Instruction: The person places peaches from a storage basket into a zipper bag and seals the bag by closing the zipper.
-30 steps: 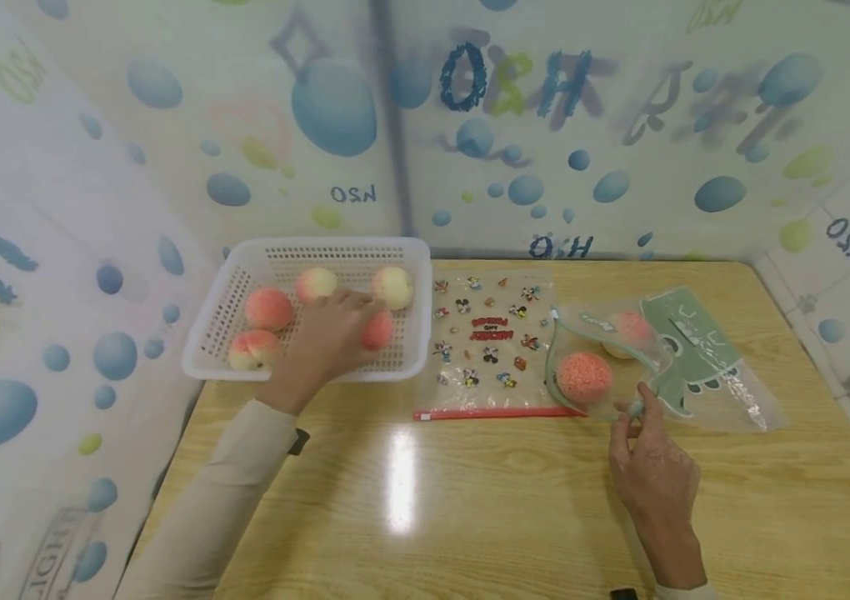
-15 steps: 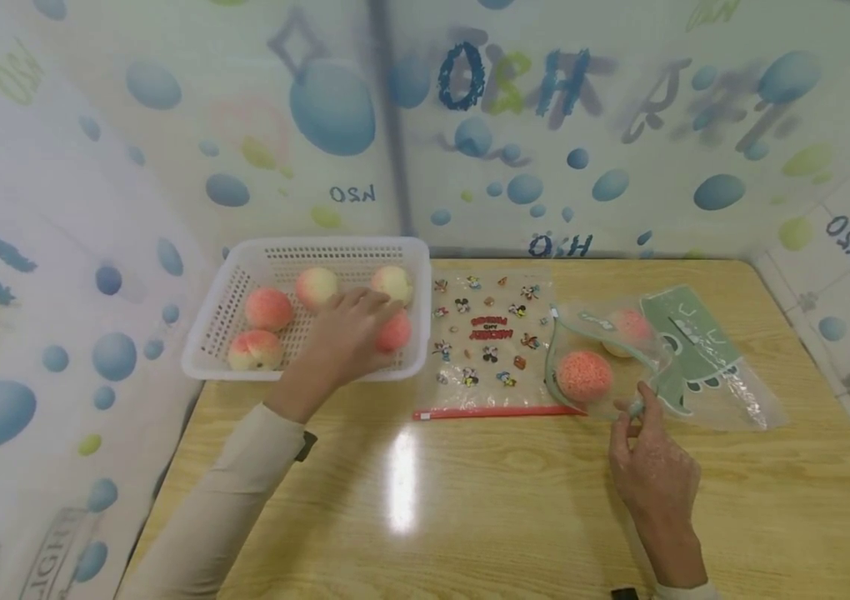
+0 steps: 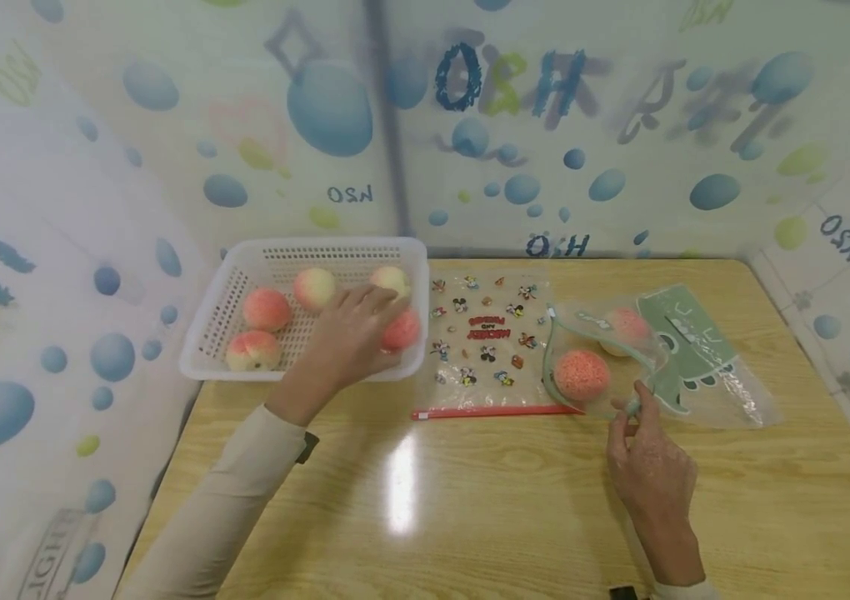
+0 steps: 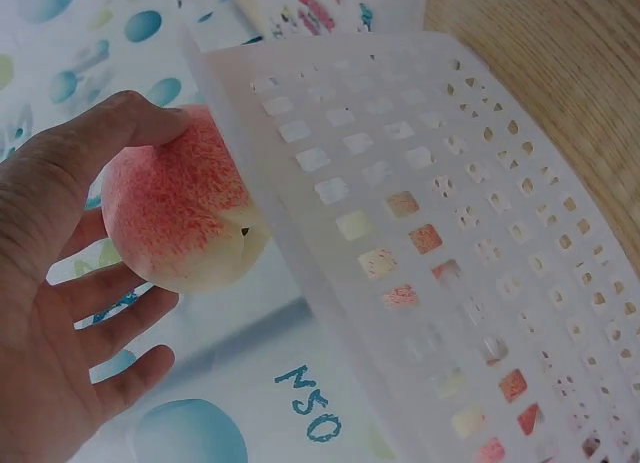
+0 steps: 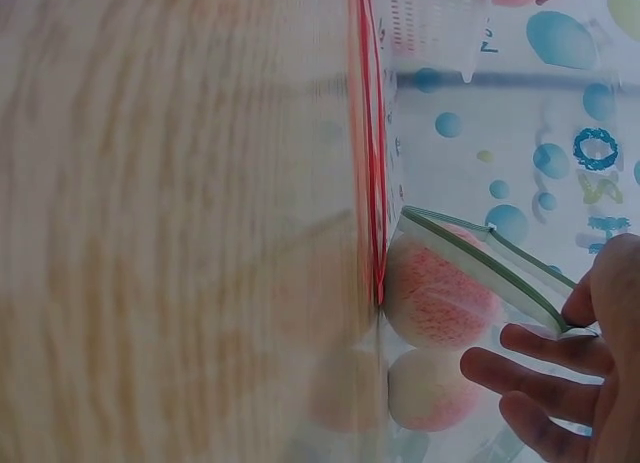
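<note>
My left hand [image 3: 338,346] is over the right end of the white basket [image 3: 196,358] and grips a red-and-yellow peach [image 3: 401,332]. In the left wrist view the thumb lies on this peach [image 4: 180,203] beside the basket's rim, with fingers partly behind it. Several other peaches [image 3: 267,309] lie in the basket. On the right, my right hand [image 3: 653,467] pinches the mouth edge of a clear zip bag with a green dinosaur print [image 3: 698,333]. Two peaches [image 3: 581,375] are inside that bag; the right wrist view shows its mouth [image 5: 480,268] raised above one.
A flat clear bag with cartoon prints and a red slider strip [image 3: 496,412] lies between the basket and the dinosaur bag. The wooden table [image 3: 500,508] ends at a patterned curtain wall [image 3: 470,200] behind and at both sides.
My left hand has shifted slightly right in the basket, and the peach under its fingers has moved right with it. The right hand stays at the bag's mouth.
</note>
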`<action>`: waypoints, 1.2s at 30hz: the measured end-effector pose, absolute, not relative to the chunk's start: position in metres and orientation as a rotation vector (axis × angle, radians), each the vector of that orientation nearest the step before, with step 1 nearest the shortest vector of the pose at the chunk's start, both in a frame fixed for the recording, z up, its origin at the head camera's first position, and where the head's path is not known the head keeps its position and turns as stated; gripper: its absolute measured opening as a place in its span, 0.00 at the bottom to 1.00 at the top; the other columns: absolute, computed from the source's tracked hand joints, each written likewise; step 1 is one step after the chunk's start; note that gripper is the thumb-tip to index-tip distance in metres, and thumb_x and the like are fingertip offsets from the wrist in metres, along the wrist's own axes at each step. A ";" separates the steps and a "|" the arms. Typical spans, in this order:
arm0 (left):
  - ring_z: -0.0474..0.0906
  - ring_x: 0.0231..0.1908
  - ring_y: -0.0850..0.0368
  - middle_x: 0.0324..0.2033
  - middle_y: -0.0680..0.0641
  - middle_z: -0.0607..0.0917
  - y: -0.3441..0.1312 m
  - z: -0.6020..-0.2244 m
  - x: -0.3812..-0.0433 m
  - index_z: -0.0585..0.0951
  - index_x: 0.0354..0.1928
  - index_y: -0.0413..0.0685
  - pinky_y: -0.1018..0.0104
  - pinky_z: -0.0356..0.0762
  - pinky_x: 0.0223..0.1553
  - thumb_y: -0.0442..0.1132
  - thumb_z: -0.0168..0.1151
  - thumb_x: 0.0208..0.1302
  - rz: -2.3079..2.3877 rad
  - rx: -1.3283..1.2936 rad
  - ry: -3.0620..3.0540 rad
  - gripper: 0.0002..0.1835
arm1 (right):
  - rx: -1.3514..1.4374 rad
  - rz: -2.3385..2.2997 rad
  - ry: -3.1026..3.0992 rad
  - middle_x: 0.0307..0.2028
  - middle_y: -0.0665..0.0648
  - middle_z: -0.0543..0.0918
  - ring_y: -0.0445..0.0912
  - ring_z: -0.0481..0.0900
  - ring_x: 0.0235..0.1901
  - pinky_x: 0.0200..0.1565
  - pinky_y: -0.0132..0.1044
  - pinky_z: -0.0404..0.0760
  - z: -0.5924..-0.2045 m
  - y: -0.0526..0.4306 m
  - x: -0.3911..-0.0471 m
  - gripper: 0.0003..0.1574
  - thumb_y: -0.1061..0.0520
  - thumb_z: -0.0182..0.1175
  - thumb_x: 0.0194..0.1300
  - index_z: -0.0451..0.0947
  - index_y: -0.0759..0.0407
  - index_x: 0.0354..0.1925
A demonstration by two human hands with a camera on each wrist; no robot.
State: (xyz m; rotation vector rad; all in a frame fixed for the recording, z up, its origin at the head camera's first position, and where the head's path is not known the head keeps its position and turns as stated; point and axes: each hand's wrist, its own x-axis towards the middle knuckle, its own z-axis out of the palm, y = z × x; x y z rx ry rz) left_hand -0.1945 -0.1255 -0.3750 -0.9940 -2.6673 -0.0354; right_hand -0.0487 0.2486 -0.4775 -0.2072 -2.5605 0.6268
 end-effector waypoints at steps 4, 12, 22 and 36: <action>0.73 0.60 0.42 0.58 0.40 0.81 -0.123 -0.375 -0.195 0.79 0.63 0.45 0.46 0.70 0.61 0.52 0.79 0.49 -0.064 -1.016 -2.571 0.39 | -0.206 0.633 -2.564 0.41 0.62 0.89 0.42 0.69 0.10 0.10 0.39 0.61 -0.478 0.249 -0.049 0.30 0.58 0.52 0.73 0.66 0.66 0.70; 0.74 0.59 0.43 0.60 0.44 0.82 -0.113 -0.378 -0.193 0.79 0.63 0.46 0.41 0.71 0.58 0.54 0.77 0.54 -0.093 -1.052 -2.415 0.36 | -0.202 0.634 -2.570 0.44 0.62 0.88 0.42 0.69 0.10 0.10 0.39 0.61 -0.478 0.248 -0.049 0.30 0.59 0.52 0.73 0.65 0.66 0.70; 0.76 0.59 0.45 0.62 0.48 0.81 -0.098 -0.384 -0.191 0.80 0.63 0.49 0.39 0.65 0.63 0.53 0.77 0.53 -0.043 -1.076 -2.335 0.36 | -0.216 0.637 -2.576 0.43 0.62 0.88 0.44 0.73 0.11 0.11 0.39 0.62 -0.477 0.248 -0.048 0.30 0.58 0.52 0.73 0.65 0.66 0.70; 0.72 0.64 0.49 0.65 0.49 0.78 -0.066 -0.407 -0.180 0.79 0.65 0.52 0.42 0.65 0.66 0.49 0.75 0.58 0.067 -1.129 -2.317 0.32 | -0.218 0.626 -2.574 0.43 0.62 0.88 0.42 0.68 0.10 0.11 0.39 0.61 -0.479 0.247 -0.047 0.30 0.59 0.53 0.73 0.65 0.65 0.70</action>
